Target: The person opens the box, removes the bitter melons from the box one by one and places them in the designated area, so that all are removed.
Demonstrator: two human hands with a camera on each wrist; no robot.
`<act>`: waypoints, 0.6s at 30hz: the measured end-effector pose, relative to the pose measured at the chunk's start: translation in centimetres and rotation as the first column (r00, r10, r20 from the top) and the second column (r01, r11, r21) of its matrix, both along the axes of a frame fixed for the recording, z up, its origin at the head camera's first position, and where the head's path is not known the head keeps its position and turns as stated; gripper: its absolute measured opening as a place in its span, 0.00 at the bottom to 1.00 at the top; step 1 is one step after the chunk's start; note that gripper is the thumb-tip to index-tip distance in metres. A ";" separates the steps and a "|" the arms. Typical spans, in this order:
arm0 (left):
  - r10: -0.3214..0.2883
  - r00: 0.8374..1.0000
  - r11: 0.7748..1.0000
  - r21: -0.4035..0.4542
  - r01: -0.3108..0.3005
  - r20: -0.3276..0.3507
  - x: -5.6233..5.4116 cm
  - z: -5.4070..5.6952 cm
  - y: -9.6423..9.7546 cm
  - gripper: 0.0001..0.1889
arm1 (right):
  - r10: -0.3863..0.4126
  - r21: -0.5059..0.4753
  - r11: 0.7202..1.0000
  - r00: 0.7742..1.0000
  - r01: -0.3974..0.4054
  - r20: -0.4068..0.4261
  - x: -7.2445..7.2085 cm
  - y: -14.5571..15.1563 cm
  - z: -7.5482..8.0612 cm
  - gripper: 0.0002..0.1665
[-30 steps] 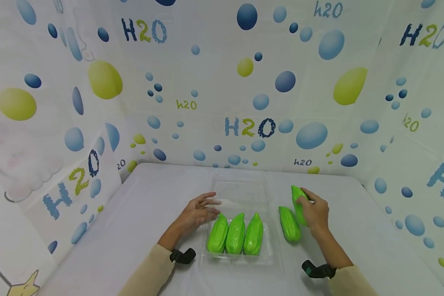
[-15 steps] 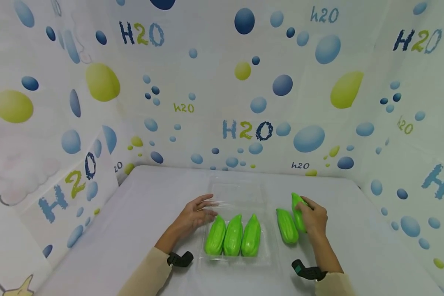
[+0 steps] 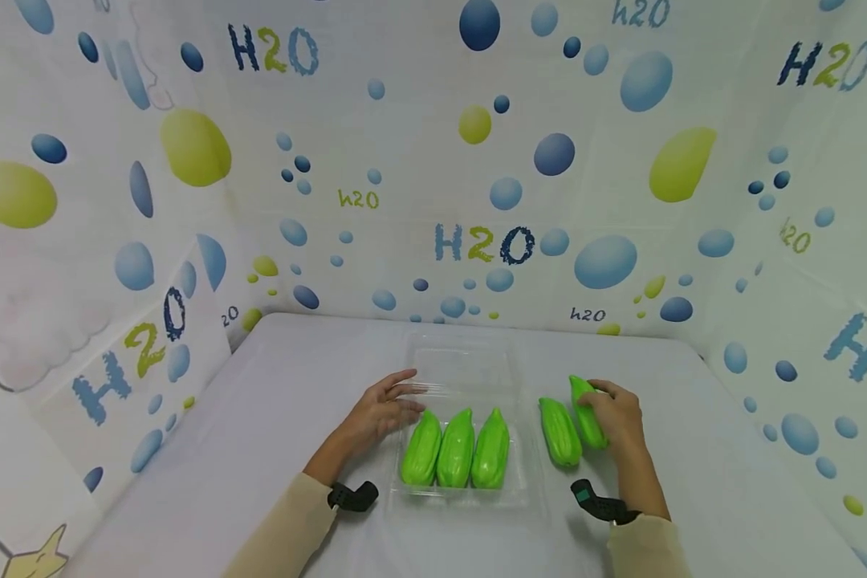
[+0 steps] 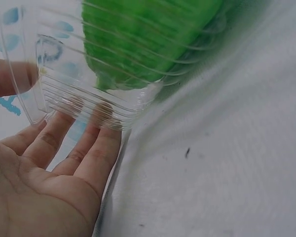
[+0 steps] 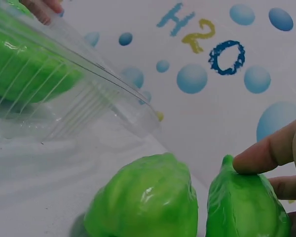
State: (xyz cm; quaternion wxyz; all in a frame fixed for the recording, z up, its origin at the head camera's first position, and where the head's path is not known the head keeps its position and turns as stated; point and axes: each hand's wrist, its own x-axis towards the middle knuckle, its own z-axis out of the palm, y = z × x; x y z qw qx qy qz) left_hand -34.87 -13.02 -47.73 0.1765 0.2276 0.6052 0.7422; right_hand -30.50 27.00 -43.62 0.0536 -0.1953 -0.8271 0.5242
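In the head view a clear plastic box [image 3: 527,494] lies with its lid folded back, three glossy green ridged gourds [image 3: 457,457] side by side in it. My left hand [image 3: 379,413] holds the box's left rim near the hinge. The left wrist view has the thumb at the rim and the fingertips against the ribbed wall [image 4: 138,98]. To the right of the box, my right hand [image 3: 617,413] grips a green gourd [image 3: 589,421] between thumb and fingers, near its pointed end. Just left of it lies another gourd [image 3: 559,433], a narrow gap between them in the right wrist view.
The box's transparent lid [image 3: 462,361] lies flat behind it, toward the back of the white table [image 3: 303,361]. A white sheet printed with blue and yellow drops [image 3: 433,160] closes off the back and both sides.
My right hand has brought its gourd slightly down and nearer the person, beside the loose gourd; more of its lower end shows. My left hand keeps its place at the box.
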 end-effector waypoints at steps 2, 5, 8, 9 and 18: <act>-0.004 1.000 1.000 0.003 0.004 -0.001 0.0 -0.1 0.0 0.34 | 0.013 0.016 1.000 1.000 -0.013 0.025 0.1 0.3 0.0 0.36; -0.010 1.000 1.000 0.009 0.010 -0.002 0.1 -0.3 0.0 0.34 | 0.017 0.028 0.999 0.999 -0.019 0.042 0.4 0.7 0.0 0.37; -0.023 1.000 0.999 0.022 0.023 -0.001 0.1 -0.3 0.0 0.35 | 0.022 0.031 0.999 0.999 -0.023 0.050 0.4 1.0 0.1 0.38; -0.026 1.000 0.999 0.023 0.026 -0.003 0.0 -0.4 0.1 0.35 | 0.028 0.031 0.999 0.998 -0.030 0.055 0.4 1.1 0.0 0.38; -0.007 1.000 1.000 0.017 0.007 0.003 0.0 -0.1 0.0 0.34 | 0.151 0.022 0.988 0.983 -0.154 0.108 0.1 1.4 -0.3 0.41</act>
